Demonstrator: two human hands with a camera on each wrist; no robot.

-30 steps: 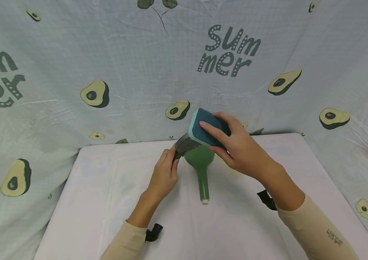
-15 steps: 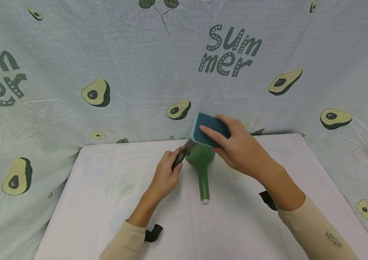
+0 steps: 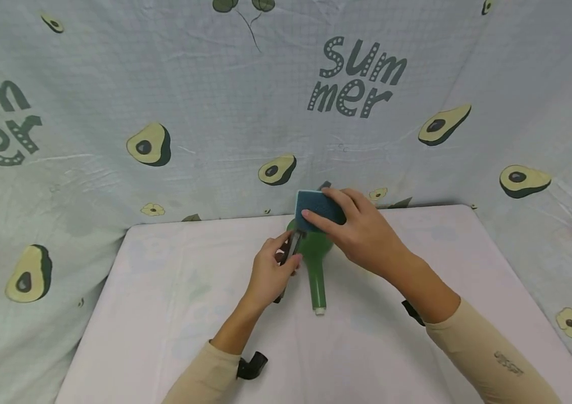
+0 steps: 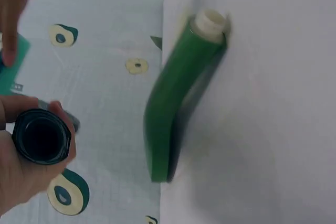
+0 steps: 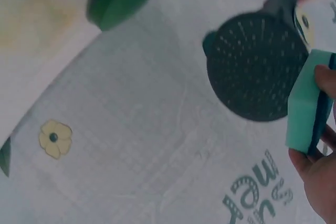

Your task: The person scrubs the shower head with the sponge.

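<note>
Right hand (image 3: pixel 361 233) at frame centre gripped a teal-and-blue rectangular sponge (image 3: pixel 316 207) against a dark perforated round skimmer head (image 5: pixel 255 66) whose handle the left hand (image 3: pixel 270 272) clutched, above a green flat-sided plastic bottle (image 3: pixel 314 255) lying on the table; hard scrubbing risked twisting the skimmer loose.

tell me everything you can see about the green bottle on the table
The green bottle looks like smooth plastic, with a round, flattened body tapering to a long neck. It lies on its side on the white table, its uncapped whitish threaded mouth pointing toward the person. Neither hand appears to grip it.
</note>
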